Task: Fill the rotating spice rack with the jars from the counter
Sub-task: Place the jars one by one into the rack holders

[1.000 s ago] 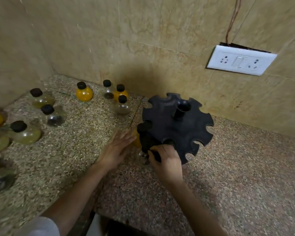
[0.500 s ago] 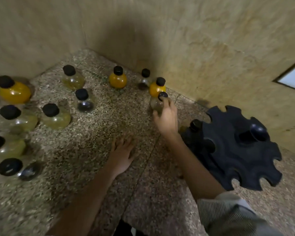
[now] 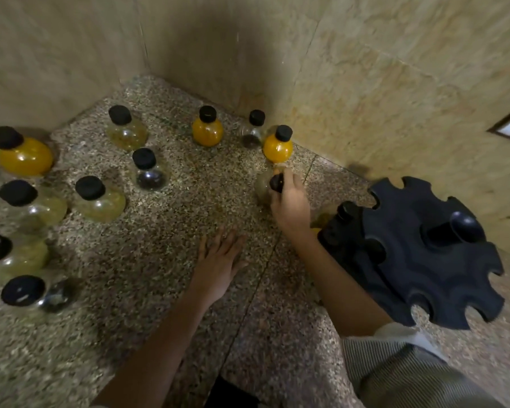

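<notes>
Head camera looks down at a speckled stone worktop in a tiled corner. The right hand has its fingers curled around a pale jar, gripping it by the neck just under its black lid, and the jar leans a little. It is just in front of an orange jar near the back wall. The left hand lies flat on the worktop with its fingers stretched out and a little apart, holding nothing. The black spice rack stands at the right side of the worktop, near the wall, and its round top has notches all around the edge. At least one jar with a black lid sits in the rack on its left side. Many more jars with black lids stand along the left edge and the back corner of the worktop.
</notes>
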